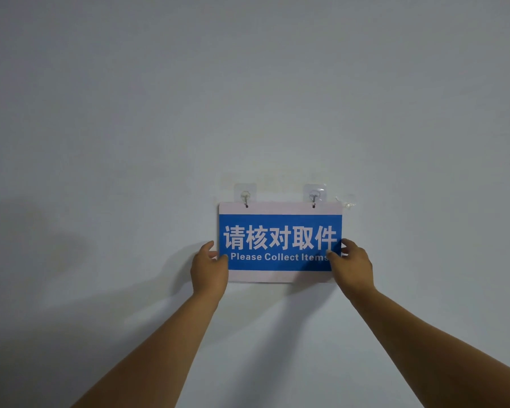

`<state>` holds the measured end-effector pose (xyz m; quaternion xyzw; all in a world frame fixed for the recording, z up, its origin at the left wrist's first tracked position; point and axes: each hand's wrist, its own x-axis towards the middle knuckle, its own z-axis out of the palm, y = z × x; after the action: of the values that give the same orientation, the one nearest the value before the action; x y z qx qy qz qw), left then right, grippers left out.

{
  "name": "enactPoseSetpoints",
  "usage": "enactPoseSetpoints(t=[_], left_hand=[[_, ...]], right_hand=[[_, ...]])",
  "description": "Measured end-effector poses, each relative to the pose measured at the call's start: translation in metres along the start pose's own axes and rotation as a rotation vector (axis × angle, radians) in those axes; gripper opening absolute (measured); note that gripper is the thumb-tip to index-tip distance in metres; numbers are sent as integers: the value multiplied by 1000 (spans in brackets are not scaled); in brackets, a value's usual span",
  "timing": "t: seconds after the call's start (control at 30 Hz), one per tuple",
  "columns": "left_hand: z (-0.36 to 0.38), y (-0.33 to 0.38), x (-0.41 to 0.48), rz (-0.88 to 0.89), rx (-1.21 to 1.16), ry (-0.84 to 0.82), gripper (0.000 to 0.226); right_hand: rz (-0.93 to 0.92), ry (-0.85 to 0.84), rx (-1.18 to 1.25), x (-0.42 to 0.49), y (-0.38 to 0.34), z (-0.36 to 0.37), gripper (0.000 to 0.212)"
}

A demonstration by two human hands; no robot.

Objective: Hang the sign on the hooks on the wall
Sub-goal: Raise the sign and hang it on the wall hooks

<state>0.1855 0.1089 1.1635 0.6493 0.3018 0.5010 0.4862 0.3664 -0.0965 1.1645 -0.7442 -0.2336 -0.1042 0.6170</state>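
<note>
The sign lies flat against the wall, blue with white lettering and a pale border. Its two top holes meet the left hook and the right hook, each on a clear adhesive pad. It looks level and appears to be on both hooks, though whether each hole is fully seated over its hook tip is too small to tell.

The left hand pinches the sign's lower left edge, thumb on the front and fingers curled at the side. The right hand holds the lower right edge in the same way, its fingers narrow around the border. So both hands are closed lightly on the sign and none of its weight is yet proved to be on the hooks.

The chief risk, as I judge it, is letting go while one hole only rests on a hook tip: that side would slip off and the sign would swing down from the other hook or fall. Pulling downward or outward while releasing could also peel a pad away from the wall (the right one looks a little wrinkled at its edge). A further clear patch sits just right of the right hook, possibly a spare pad; it plays no part here. Easing one hand off at a time would expose a poor seat.
</note>
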Motion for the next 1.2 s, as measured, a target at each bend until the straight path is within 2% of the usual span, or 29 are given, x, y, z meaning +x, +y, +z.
enactPoseSetpoints(t=[0.23,0.83,1.2], left_hand=[[2,10,2,5,15,-94,49],[-2,4,-3,-56,-3,-82,38],[-11,-3,5,-103,-20,-113,31]], right_hand=[[21,0,16,3,0,3,54],[-6,7,-39,9,-1,-1,51],[15,-37,-68,9,4,5,61]])
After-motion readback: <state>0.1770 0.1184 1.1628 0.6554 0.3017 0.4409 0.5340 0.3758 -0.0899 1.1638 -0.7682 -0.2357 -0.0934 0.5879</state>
